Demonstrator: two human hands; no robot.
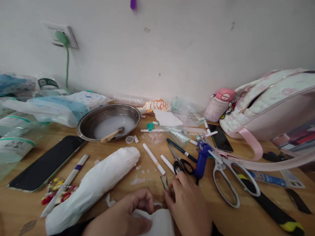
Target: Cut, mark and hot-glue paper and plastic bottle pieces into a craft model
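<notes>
My left hand [125, 213] is curled at the bottom centre, its fingers closed on a wad of white tissue paper [159, 221]. My right hand [189, 206] meets it from the right, fingers pinched at the top edge of the same paper beside a small dark clip-like piece [164, 182]. A long bundle wrapped in white paper [94, 185] lies diagonally just left of my hands. Small black-handled scissors [180, 162] and a blue glue gun [202, 159] lie just beyond my right hand.
A steel bowl [85, 126] of milky liquid with a wooden-handled brush stands at the back. A black phone [46, 164] lies left, large silver scissors [227, 175] right, a pink bag [270, 105] and pink bottle [219, 105] far right. White sticks [154, 159] and plastic packets litter the wooden table.
</notes>
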